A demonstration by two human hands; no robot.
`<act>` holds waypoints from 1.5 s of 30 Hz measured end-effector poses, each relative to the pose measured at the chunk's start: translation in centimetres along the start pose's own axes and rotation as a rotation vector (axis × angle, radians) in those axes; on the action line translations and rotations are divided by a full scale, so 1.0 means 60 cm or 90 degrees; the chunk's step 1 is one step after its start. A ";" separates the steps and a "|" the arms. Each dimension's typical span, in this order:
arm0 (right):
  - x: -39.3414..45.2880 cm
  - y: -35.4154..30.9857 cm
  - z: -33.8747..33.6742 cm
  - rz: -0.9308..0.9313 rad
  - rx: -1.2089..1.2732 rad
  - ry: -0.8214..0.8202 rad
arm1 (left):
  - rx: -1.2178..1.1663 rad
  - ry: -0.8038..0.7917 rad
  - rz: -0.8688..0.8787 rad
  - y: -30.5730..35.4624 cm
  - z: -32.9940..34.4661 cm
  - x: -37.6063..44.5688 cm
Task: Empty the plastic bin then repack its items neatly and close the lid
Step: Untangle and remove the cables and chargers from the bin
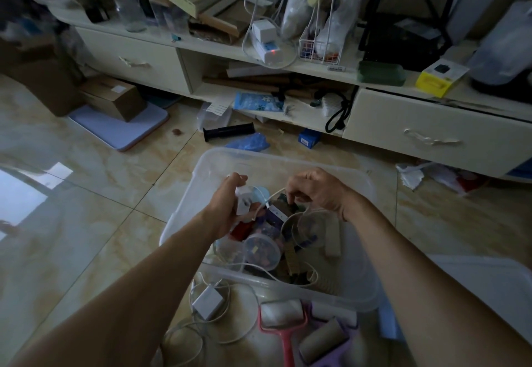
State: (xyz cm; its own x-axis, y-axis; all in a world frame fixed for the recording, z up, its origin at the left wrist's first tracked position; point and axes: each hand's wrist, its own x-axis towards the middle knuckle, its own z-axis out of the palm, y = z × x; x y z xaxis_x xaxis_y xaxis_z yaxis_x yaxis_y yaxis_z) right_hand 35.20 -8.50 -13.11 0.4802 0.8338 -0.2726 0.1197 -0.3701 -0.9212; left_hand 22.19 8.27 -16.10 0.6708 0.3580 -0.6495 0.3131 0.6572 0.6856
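Over the clear plastic bin (288, 162), the left hand (227, 208) grips a white charger (242, 199); the right hand (316, 191), fingers curled, pinches its white cable (273, 195).

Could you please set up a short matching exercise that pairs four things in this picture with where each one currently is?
Things:
1. white plug adapter
2. clear round tub
3. white power brick
4. pink-handled lint roller

Places:
A. on the floor just left of the bin's near corner, among loose cables
B. lying inside the plastic bin
C. held in the left hand
D. on the floor in front of the bin, beside a purple roller

Pairs: 1-C, 2-B, 3-A, 4-D
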 end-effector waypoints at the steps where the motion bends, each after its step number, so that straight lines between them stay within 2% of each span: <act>1: 0.003 0.002 0.000 -0.008 0.016 -0.009 | 0.008 -0.012 0.001 -0.001 0.001 0.000; 4: 0.008 0.002 0.005 -0.023 0.048 -0.040 | 0.017 -0.059 -0.002 -0.006 0.009 -0.004; 11: 0.016 0.004 0.006 -0.040 0.092 0.026 | 0.133 -0.065 -0.010 -0.023 0.014 0.006; 16: 0.017 0.010 0.009 -0.032 0.072 0.162 | 0.116 -0.119 -0.067 -0.016 0.017 -0.003; 21: 0.023 0.028 0.026 -0.062 0.092 0.209 | 0.190 -0.155 -0.116 -0.013 0.016 -0.004; 25: 0.032 0.061 0.038 -0.038 0.079 0.287 | 0.112 -0.274 -0.171 -0.010 0.012 -0.012; 29: 0.032 0.085 0.061 -0.030 0.087 0.277 | 0.053 -0.437 -0.189 -0.004 0.017 -0.017; 31: 0.032 0.095 0.071 -0.013 -0.006 0.287 | 0.024 -0.457 -0.158 0.001 0.024 -0.015; 34: 0.023 0.112 0.080 0.015 -0.169 0.252 | -0.105 -0.380 -0.036 0.020 0.040 -0.011; 37: 0.016 0.100 0.087 0.088 -0.202 0.041 | -0.228 -0.162 0.040 0.032 0.055 -0.005; 39: 0.022 0.083 0.087 0.146 -0.305 -0.111 | -0.160 -0.025 0.094 0.027 0.050 0.005; 41: 0.027 0.057 0.079 0.206 -0.399 -0.209 | -0.031 0.081 0.155 0.014 0.038 0.008; 43: 0.026 0.029 0.067 0.230 -0.410 -0.246 | 0.068 0.164 0.218 0.002 0.019 0.013; 45: 0.023 0.003 0.054 0.176 -0.425 -0.212 | 0.167 0.221 0.244 -0.006 -0.003 0.021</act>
State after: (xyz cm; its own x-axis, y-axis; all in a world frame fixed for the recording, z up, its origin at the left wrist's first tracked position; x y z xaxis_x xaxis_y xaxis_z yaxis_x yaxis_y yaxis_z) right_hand 33.10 -6.11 -14.57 0.2962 0.7159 -0.6322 0.5810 -0.6605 -0.4757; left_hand 22.82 8.60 -17.21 0.5225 0.7640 -0.3786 0.2774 0.2676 0.9227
